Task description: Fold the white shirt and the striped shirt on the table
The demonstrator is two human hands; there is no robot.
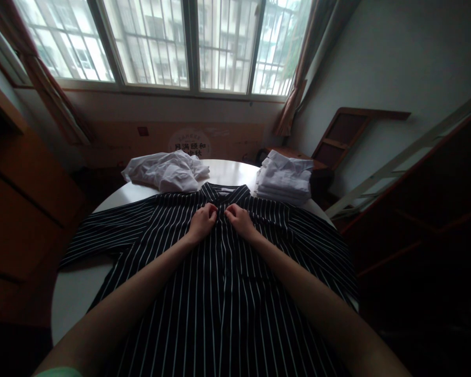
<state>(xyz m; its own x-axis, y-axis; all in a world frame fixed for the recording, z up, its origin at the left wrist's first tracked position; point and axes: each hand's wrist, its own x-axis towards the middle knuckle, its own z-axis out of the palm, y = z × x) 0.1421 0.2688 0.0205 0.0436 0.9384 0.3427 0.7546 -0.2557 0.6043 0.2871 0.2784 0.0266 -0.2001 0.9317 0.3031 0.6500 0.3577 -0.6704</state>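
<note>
Round table (74, 293), striped shirt (220, 293) under fingers (212, 210)

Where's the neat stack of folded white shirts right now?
The folded white shirts sit at the round table's far right edge, beyond the striped shirt's collar, right of the rumpled white garment.

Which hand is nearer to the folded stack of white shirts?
Right. The right hand is on the striped shirt, just below-left of the stack; the left hand lies farther left.
</note>
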